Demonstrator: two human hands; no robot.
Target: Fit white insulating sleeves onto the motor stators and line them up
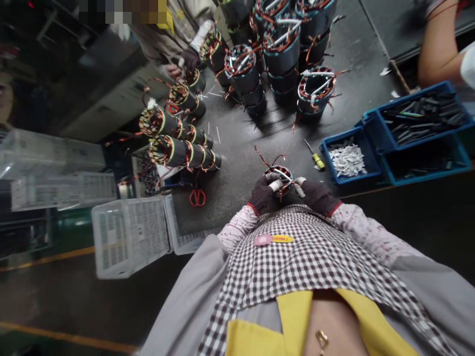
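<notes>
One tip: baby the copper leads (262, 156), my left hand (262, 193) gripping the stator (284, 174), can't tell if right hand (316, 196) pinches.

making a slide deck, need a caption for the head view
Gloved left hand and right hand at a wire-wound cylinder, with more stacked cylinders beyond on the dark bench.
</notes>
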